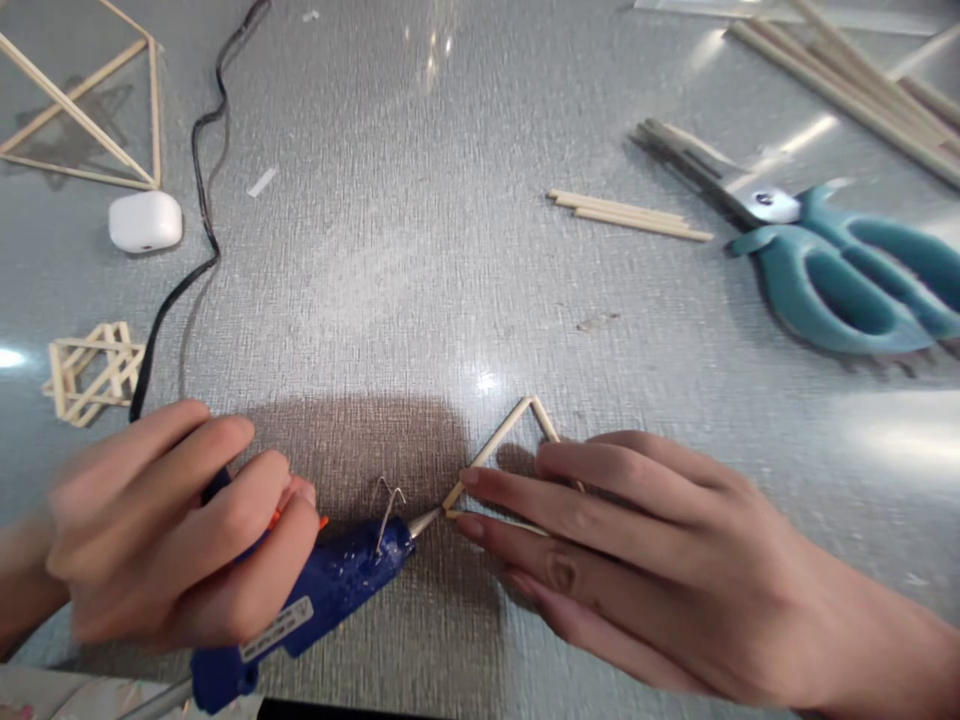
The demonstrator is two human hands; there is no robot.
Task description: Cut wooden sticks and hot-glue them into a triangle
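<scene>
My left hand (202,530) is wrapped round the handle of a blue hot glue gun (337,580), which lies tilted on its side. The gun's metal nozzle reaches the left corner of a small triangle of wooden sticks (499,435). Over that triangle lies my right hand (660,560), its fingers stretched out and pressing the sticks to the table near the same corner. The fingers hide the triangle's right part. An orange trigger shows between the left fingers.
Teal-handled scissors (825,260) lie at the right, beside several short sticks (634,215). Longer sticks (847,90) are at the upper right. On the left are a stick frame (154,110), a white case (146,222), a small stick star (94,372) and a black cord (199,150).
</scene>
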